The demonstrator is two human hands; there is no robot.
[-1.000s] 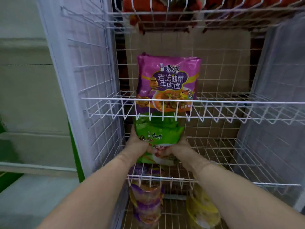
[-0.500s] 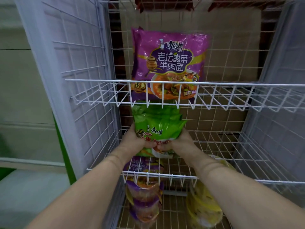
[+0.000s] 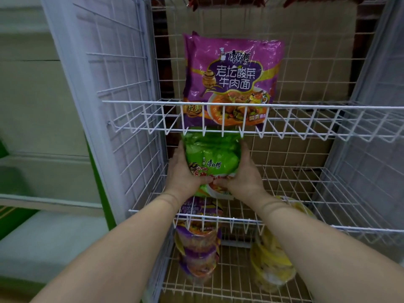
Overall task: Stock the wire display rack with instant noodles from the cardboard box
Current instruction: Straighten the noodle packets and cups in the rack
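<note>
A green instant noodle pack [image 3: 213, 154] stands upright at the left of the middle shelf of the white wire rack [image 3: 306, 108]. My left hand [image 3: 182, 171] clasps its left side and my right hand [image 3: 242, 178] its right side, thumbs meeting at its lower front. On the shelf above, a purple noodle pack [image 3: 232, 77] stands upright behind the front rail. The cardboard box is not in view.
Purple noodle cups [image 3: 197, 248] and yellow ones [image 3: 271, 261] sit on the lowest shelf beneath my arms. Red packs [image 3: 227, 2] show at the top edge. Wire side panels [image 3: 122, 84] close in both sides. Grey steps lie to the left.
The green pack and both hands have gone slightly deeper and higher into the middle shelf. My view has closed in on the rack and tilted down.
</note>
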